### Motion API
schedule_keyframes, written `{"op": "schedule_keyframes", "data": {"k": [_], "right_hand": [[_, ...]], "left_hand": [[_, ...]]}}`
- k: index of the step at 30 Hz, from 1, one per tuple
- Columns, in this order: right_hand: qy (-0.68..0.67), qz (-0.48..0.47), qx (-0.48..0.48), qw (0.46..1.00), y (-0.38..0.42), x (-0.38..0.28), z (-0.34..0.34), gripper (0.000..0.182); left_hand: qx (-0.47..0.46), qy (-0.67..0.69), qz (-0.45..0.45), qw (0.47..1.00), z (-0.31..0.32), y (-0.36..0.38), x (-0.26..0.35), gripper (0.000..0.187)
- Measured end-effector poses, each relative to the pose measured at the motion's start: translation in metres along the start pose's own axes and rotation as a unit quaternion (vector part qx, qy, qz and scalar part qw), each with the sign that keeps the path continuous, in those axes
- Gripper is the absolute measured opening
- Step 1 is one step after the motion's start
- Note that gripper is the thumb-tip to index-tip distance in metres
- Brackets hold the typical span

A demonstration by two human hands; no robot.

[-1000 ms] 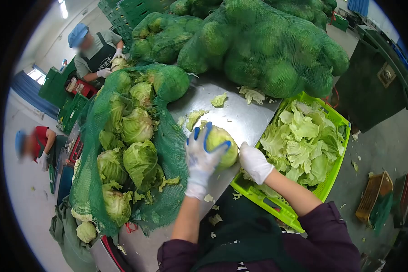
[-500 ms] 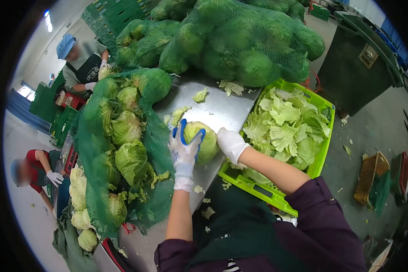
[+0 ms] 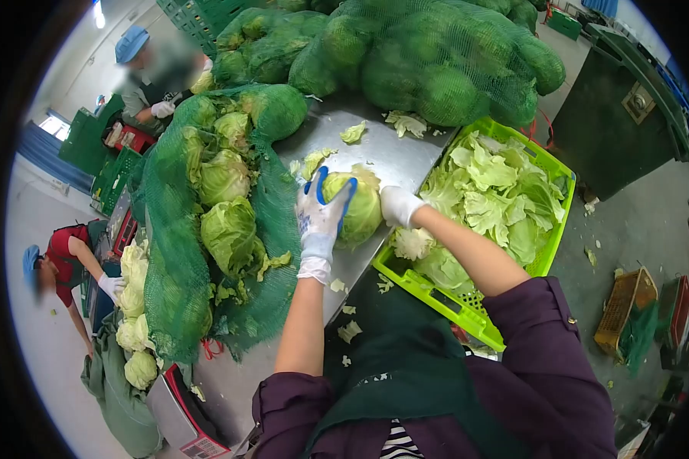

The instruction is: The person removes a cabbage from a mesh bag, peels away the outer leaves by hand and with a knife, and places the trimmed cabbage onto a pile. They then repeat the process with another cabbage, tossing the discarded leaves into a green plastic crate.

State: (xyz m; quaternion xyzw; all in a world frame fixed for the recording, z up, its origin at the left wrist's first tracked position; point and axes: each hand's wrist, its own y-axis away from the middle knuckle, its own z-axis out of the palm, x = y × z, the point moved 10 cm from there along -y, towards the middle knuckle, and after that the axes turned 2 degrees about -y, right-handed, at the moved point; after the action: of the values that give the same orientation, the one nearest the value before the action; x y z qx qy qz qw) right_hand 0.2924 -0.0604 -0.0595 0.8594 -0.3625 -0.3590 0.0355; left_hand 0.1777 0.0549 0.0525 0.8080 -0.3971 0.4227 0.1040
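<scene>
With our left hand (image 3: 316, 218), we're clamping spread, blue-tipped fingers (image 3: 348, 191) on one cabbage (image 3: 360, 210) over the tabletop (image 3: 406, 164); we're holding our right hand (image 3: 398, 206) at its other side, finger state unreadable. One lime crate (image 3: 556, 227) is holding leaves (image 3: 505, 203) rightward; one opened green net (image 3: 172, 252) is lying leftward.

1 wide view, worn on your head
You look forward and down, close above your hands (image 3: 318, 218) and the tabletop (image 3: 402, 162).

Dark green bin (image 3: 608, 122), brown basket (image 3: 622, 312), blue curtain (image 3: 52, 157), green crates (image 3: 193, 21)
</scene>
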Motion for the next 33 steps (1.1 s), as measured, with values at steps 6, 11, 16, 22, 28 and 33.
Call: {"op": "schedule_keyframes", "data": {"k": [6,11,16,22,28,33], "right_hand": [[-0.144,-0.050,0.005,0.988,0.010,0.018,0.041,0.026],[-0.251,0.001,0.063,0.966,0.047,-0.007,0.024,0.035],[-0.108,-0.116,0.273,0.949,0.052,-0.033,-0.039,0.048],[-0.032,-0.078,0.338,0.937,0.020,-0.017,-0.077,0.022],[-0.015,0.041,0.317,0.948,-0.018,0.080,-0.081,0.038],[-0.313,-0.105,0.297,0.896,0.076,-0.015,-0.043,0.040]], "left_hand": [[0.023,0.025,0.183,0.983,-0.017,0.069,0.014,0.071],[-0.039,0.473,-0.011,0.880,-0.033,0.068,-0.043,0.073],[-0.031,0.429,0.018,0.903,-0.045,0.019,-0.014,0.069],[-0.048,0.100,0.140,0.984,0.013,-0.008,-0.018,0.072],[0.011,0.034,0.052,0.998,-0.015,0.003,-0.029,0.070],[0.039,-0.051,0.001,0.998,-0.020,-0.001,-0.032,0.063]]}}
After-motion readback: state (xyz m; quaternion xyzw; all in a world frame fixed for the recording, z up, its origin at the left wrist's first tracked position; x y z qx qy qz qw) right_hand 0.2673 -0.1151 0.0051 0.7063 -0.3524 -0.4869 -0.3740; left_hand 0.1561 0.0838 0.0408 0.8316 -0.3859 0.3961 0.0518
